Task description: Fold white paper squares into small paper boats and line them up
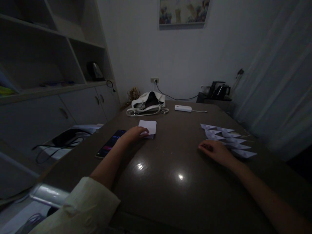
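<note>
My left hand [136,132] reaches over the table with its fingers closed at the left edge of a small stack of white paper sheets [148,124]. Its fingertips rest on the top of the stack, and the thumb side is partly hidden. On the right, my right hand [215,151] lies on the table, fingers curled in, with nothing visible in them. Just beyond and beside it sit several folded white paper boats [235,140] in close rows; the hand covers part of the nearest ones.
A phone [110,143] with a lit screen lies beside my left forearm. Farther back are a white handbag [148,104] and a white power bank [183,108] with a short cable. Black kettles [220,91] stand by the wall. Papers and cables [70,138] lie left of the table.
</note>
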Available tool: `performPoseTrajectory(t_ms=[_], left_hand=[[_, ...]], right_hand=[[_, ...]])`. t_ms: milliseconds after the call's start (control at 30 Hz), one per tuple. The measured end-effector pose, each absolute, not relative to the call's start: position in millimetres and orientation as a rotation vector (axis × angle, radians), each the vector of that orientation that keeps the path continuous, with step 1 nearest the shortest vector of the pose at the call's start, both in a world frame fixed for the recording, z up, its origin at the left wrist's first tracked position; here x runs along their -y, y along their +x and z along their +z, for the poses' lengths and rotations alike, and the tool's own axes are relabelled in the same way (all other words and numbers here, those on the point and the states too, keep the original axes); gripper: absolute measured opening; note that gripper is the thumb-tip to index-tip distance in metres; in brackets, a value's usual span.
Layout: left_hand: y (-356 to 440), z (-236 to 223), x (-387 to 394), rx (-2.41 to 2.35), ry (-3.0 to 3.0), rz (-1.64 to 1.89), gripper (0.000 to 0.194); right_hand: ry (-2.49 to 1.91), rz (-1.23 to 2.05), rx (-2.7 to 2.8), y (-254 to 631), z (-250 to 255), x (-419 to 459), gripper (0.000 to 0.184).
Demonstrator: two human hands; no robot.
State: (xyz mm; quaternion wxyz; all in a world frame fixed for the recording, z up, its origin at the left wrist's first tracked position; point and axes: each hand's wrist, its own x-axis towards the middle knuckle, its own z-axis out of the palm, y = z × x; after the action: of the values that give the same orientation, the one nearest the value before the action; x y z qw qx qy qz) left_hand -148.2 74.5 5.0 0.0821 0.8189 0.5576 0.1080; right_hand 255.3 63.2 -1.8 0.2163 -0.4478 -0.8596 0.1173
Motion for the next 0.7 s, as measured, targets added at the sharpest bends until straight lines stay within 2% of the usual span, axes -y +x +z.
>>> performPoseTrajectory(t_ms=[300,500,700], left_hand=[[-145.6,10.0,-72.3,-1.753,2.456,0.263,0.029],[-131.5,13.0,-62.1,-2.028,2.397,0.285,0.038],[-98.3,20.6,-50.8,-2.016,2.414,0.378,0.032]], right_hand=[[-1.235,0.338,2.395,255.8,-1.5,-63.5,0.022],[-1.255,0.347,2.402,256.1,-1.1,-63.5,0.021],[-1.193,0.326,2.328,252.9,-3.4,-62.6,0.021]])
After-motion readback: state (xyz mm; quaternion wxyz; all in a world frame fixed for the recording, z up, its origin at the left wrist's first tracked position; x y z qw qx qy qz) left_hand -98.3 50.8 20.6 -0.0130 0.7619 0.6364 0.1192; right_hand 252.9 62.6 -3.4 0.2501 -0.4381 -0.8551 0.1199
